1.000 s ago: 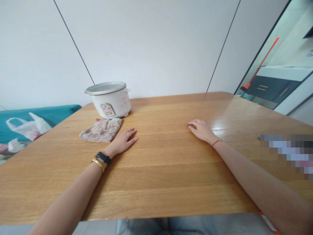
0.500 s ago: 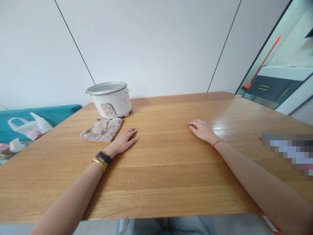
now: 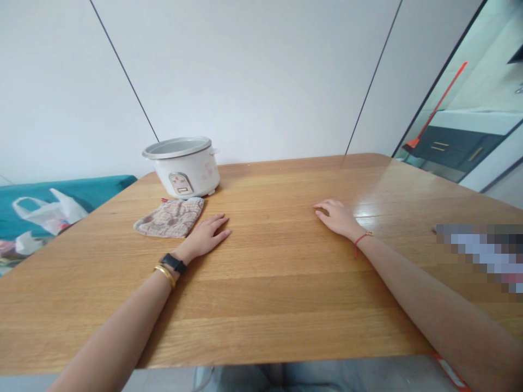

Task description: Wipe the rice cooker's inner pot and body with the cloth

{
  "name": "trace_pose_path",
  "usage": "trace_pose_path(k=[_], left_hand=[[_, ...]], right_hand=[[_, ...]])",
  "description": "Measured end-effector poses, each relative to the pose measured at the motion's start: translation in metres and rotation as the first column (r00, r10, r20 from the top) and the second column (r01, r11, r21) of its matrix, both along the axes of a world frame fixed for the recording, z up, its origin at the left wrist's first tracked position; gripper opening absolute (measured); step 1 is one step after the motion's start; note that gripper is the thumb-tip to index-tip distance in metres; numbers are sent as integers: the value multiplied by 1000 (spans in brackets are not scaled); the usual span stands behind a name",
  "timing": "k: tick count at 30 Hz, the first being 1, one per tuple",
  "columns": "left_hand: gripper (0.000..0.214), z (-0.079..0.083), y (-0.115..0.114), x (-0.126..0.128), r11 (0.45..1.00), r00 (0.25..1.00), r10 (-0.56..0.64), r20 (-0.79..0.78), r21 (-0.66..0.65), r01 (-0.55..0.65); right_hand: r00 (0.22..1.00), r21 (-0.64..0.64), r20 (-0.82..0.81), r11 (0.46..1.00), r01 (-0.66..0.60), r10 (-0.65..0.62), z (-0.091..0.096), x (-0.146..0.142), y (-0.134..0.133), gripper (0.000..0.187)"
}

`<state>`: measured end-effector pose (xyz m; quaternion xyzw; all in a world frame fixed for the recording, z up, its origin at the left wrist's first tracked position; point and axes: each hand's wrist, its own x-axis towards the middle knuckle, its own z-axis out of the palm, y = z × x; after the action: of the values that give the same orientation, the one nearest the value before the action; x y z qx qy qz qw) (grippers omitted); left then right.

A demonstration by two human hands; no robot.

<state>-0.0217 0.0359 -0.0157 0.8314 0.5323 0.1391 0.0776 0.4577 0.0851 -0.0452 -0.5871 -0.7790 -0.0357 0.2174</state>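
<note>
My left hand point(image 3: 205, 236) lies palm down on the wooden table point(image 3: 261, 283), fingers stretched out and nothing held. Close by its left side is a folded checked cloth point(image 3: 171, 219) in brown and cream. Behind the cloth stands a white rice cooker point(image 3: 186, 169) with its lid off, a pink flower print and a front switch panel; its inside is only partly visible. My right hand point(image 3: 337, 218) rests on the table further right, thumb and fingers apart, holding nothing. A black watch and gold bangle circle the left wrist, a red cord the right.
A pale panelled wall point(image 3: 261, 81) runs along the table's far edge. At the left, a teal sofa point(image 3: 110, 188) bears a white plastic bag point(image 3: 53, 212). A blurred-out item point(image 3: 482, 253) lies at the right. Beyond the doorway stands a red broom point(image 3: 439, 106).
</note>
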Motion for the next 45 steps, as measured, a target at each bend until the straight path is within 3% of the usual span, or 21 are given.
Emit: trace_pose_path(k=[45], left_hand=[[84, 4, -5, 6, 1000, 1000, 11, 26, -22, -10]], right_hand=[[1000, -19, -6, 1000, 15, -15, 3, -4, -3, 38]])
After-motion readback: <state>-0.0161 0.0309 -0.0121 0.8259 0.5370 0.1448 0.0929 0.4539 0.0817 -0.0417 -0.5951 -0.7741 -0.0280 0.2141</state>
